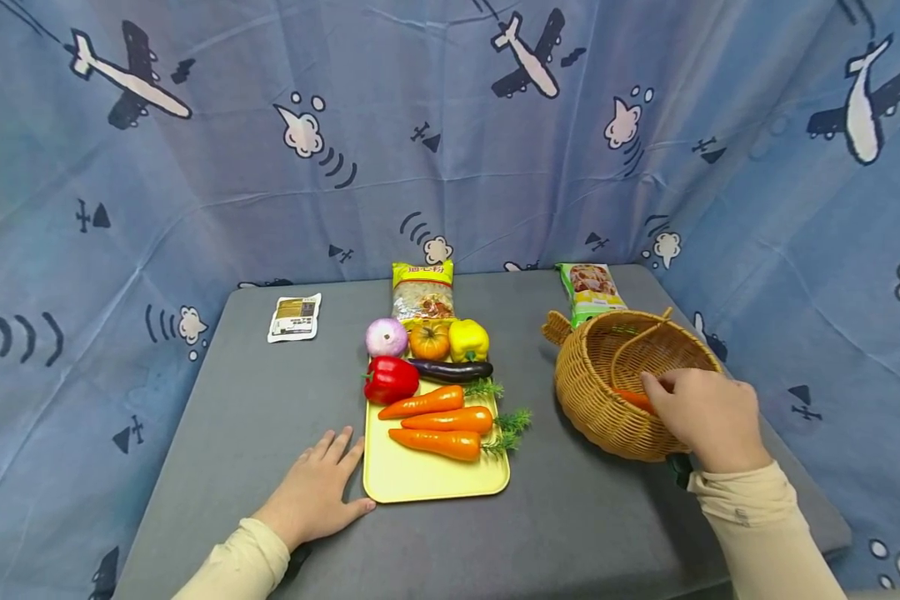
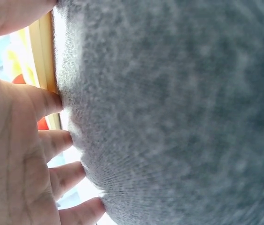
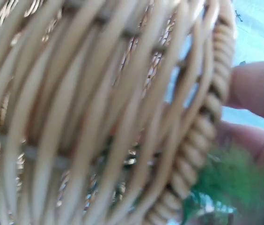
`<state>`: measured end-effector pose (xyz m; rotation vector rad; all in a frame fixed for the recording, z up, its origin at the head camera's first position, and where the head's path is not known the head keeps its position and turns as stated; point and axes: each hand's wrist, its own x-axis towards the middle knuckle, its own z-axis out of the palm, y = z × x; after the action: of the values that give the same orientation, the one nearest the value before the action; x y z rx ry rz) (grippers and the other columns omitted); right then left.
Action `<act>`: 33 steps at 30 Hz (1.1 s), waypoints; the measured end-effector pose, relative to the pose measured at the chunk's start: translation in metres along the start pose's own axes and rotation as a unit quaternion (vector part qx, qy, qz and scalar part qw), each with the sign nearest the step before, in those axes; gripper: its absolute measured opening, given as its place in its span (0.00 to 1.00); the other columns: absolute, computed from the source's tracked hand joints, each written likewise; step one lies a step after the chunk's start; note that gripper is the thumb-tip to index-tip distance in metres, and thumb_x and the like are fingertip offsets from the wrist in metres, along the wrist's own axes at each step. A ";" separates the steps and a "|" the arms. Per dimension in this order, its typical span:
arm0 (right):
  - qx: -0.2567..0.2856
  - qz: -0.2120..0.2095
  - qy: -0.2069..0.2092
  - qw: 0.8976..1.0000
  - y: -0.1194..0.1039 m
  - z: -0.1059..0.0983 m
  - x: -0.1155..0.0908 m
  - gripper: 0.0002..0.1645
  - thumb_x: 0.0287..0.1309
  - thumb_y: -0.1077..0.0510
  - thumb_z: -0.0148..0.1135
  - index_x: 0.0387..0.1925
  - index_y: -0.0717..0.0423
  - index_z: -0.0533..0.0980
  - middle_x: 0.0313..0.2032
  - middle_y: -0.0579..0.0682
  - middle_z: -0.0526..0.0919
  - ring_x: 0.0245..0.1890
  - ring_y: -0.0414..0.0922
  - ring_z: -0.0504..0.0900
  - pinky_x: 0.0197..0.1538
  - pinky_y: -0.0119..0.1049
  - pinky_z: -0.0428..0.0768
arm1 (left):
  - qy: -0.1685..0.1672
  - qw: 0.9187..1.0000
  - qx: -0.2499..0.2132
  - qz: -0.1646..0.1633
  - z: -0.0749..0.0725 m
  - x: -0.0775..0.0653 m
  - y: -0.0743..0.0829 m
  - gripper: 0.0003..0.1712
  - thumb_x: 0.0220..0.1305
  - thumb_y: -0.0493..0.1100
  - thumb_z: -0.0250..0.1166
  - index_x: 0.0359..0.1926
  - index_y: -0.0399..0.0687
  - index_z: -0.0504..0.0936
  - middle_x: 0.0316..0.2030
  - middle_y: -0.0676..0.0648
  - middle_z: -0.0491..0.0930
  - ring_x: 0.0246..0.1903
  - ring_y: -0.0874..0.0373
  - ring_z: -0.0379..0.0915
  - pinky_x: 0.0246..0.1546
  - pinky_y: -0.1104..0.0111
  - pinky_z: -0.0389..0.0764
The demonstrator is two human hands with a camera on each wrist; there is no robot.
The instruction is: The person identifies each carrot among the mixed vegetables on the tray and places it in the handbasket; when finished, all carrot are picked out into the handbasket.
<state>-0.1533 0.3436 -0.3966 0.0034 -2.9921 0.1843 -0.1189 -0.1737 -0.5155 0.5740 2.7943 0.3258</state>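
Note:
My right hand (image 1: 708,417) grips a carrot (image 1: 635,401) over the near rim of a wicker basket (image 1: 600,408). The carrot's orange body shows inside the basket, while its green leafy top (image 3: 237,180) hangs by my fingers in the right wrist view. Spread flat on the table, my left hand (image 1: 318,492) has its thumb and index fingertips at the left edge of a pale yellow tray (image 1: 435,483). On that tray lie several carrots (image 1: 438,443), a red bell pepper (image 1: 392,380), an eggplant (image 1: 450,371), a purple onion (image 1: 386,337), an orange tomato-like vegetable (image 1: 429,341) and a yellow bell pepper (image 1: 468,340).
Behind the tray stands a yellow food bag (image 1: 423,292). A green food packet (image 1: 591,292) lies behind the basket, and a small white-and-gold sachet (image 1: 295,318) sits at the back left. A blue patterned curtain (image 1: 390,125) borders the grey table (image 1: 270,400).

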 end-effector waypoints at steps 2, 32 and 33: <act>0.004 -0.021 0.075 0.997 -0.005 0.000 -0.001 0.23 0.74 0.44 0.61 0.31 0.54 0.89 0.24 0.55 0.86 0.24 0.59 0.82 0.32 0.64 0.72 | 0.002 1.000 0.001 0.000 0.000 0.000 0.000 0.53 0.67 0.69 0.70 0.79 0.39 0.69 0.79 0.33 0.60 0.77 0.30 0.56 0.70 0.36 0.65; 0.107 -0.278 0.154 0.942 -0.112 0.032 -0.016 0.20 0.55 0.50 0.82 0.48 0.52 0.91 0.43 0.49 0.91 0.42 0.50 0.87 0.43 0.52 0.84 | -0.015 1.000 -0.015 -0.010 -0.003 0.002 0.002 0.55 0.66 0.68 0.72 0.80 0.37 0.67 0.80 0.31 0.58 0.77 0.28 0.52 0.70 0.33 0.63; 0.108 -0.280 0.147 0.943 -0.116 0.035 -0.017 0.20 0.55 0.49 0.82 0.48 0.52 0.91 0.43 0.49 0.91 0.42 0.50 0.87 0.44 0.52 0.84 | -0.014 1.000 -0.017 -0.009 -0.003 0.002 0.002 0.55 0.66 0.67 0.72 0.80 0.37 0.67 0.79 0.31 0.58 0.77 0.28 0.53 0.69 0.33 0.63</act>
<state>-0.1405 0.2242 -0.4192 0.7667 -2.5324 0.3999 -0.1206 -0.1712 -0.5124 0.5419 2.7597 0.3567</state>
